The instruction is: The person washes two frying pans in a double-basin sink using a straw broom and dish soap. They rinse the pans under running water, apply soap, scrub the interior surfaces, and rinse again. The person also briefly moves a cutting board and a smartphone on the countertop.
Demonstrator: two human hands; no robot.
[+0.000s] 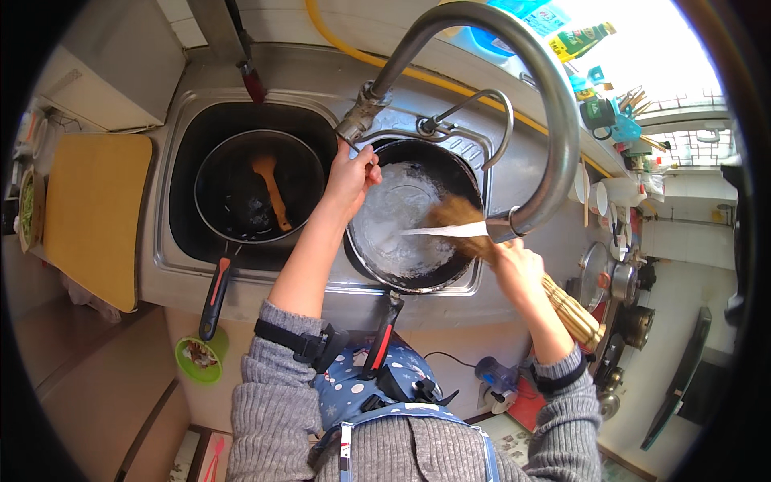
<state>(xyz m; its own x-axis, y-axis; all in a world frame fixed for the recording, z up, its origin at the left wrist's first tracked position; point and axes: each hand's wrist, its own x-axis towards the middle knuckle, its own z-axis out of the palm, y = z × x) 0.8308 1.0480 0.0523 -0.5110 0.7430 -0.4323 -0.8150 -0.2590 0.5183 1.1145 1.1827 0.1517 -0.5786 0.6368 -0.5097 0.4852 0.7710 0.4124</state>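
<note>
Water pours from the curved metal faucet into a dark frying pan over the right sink basin. My left hand grips the faucet's lever at the base of the spout. In my right hand is a brush of bundled plant fibres, its frayed brown end over the pan beside the stream. Cloudy, foamy water lies in this pan, and its black and red handle points towards me. A second dark pan sits in the left basin with a wooden spatula inside.
A yellow-brown board lies left of the sink. Below the counter stands a green bin with scraps. Bottles, a mug and utensils line the windowsill; bowls, lids and pots stand at the right. A yellow hose runs behind the faucet.
</note>
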